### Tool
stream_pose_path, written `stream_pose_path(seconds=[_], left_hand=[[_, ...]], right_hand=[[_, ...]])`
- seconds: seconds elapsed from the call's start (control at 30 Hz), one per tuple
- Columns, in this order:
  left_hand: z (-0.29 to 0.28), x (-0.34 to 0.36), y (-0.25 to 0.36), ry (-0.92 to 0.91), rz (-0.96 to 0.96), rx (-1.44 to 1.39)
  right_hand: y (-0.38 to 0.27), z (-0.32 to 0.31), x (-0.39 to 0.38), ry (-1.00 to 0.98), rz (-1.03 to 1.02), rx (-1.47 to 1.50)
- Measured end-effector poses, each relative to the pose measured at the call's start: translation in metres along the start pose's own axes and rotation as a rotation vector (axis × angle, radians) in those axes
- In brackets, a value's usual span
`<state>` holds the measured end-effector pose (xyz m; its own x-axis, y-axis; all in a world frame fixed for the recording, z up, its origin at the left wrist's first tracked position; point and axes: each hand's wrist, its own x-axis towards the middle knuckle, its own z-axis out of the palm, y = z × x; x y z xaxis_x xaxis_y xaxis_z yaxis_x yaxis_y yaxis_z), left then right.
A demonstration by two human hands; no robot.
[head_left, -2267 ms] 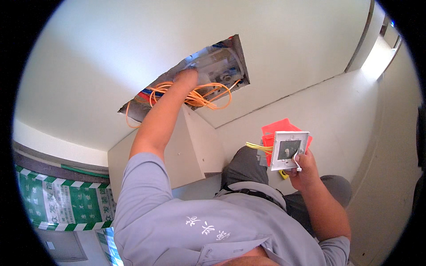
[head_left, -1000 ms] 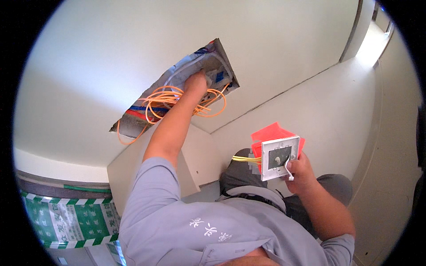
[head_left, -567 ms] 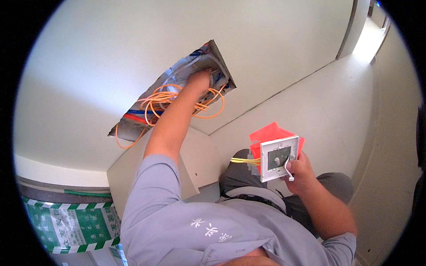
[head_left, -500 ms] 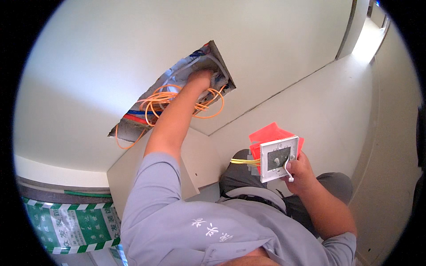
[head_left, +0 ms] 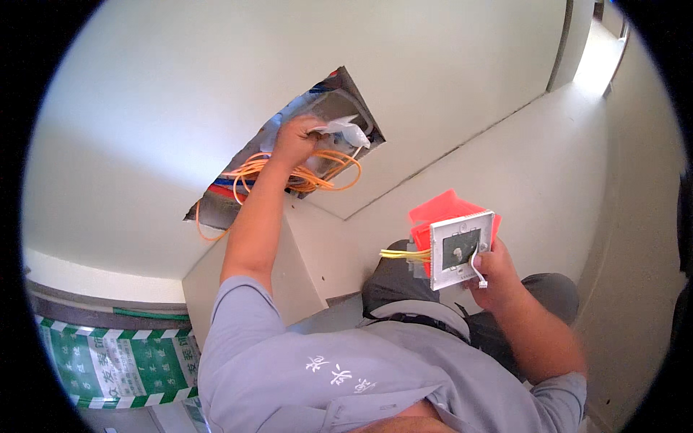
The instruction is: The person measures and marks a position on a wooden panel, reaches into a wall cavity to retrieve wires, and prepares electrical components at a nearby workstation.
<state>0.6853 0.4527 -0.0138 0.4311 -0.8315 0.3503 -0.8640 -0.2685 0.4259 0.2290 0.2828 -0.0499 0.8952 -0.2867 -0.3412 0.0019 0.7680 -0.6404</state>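
Observation:
My left hand (head_left: 296, 141) is at the wall opening (head_left: 338, 107), its fingers closed on a crumpled white wrapper (head_left: 348, 131) that looks like thin plastic. Just below that hand, a loose coil of orange cable (head_left: 307, 177) hangs out of the opening. My right hand (head_left: 498, 273) grips a white square wall-panel frame (head_left: 442, 270) by its right edge, above my lap. A short white lead with a plug (head_left: 482, 283) dangles from the panel under my thumb. Red flat pieces (head_left: 449, 206) show behind the frame, and yellow wires (head_left: 404, 255) stick out at its left.
Red and blue pipes (head_left: 225, 191) lie in the lower left of the opening. A pale board (head_left: 267, 270) juts out beneath it. Green and white printed sheeting (head_left: 119, 364) covers something at lower left. A seam (head_left: 447, 153) runs along the pale wall at right.
My left hand has drawn back leftward from deep inside the opening, bringing the white wrapper into sight. My right hand and the panel have shifted slightly right.

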Motion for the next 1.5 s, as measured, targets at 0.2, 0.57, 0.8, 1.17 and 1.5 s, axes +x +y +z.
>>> stream_pose_path(seconds=[0.2, 0.57, 0.8, 1.17, 1.5], left_hand=[[-0.034, 0.013, 0.055, 0.279, 0.202, -0.297], [-0.069, 0.037, 0.162, 0.523, -0.014, -0.680], [-0.007, -0.032, 0.118, -0.171, -0.368, -0.423], [0.118, -0.076, 0.034, -0.570, -0.567, 0.594], [0.106, -0.054, 0.011, -0.372, -0.567, 0.776]], right_hand=[[-0.002, 0.008, -0.002, -0.043, -0.034, 0.013], [0.000, 0.013, 0.001, -0.031, -0.052, 0.011], [-0.003, 0.010, -0.001, -0.013, -0.034, -0.042], [-0.001, 0.008, 0.002, -0.002, -0.009, -0.065], [0.004, 0.006, 0.000, 0.018, -0.013, -0.072]])
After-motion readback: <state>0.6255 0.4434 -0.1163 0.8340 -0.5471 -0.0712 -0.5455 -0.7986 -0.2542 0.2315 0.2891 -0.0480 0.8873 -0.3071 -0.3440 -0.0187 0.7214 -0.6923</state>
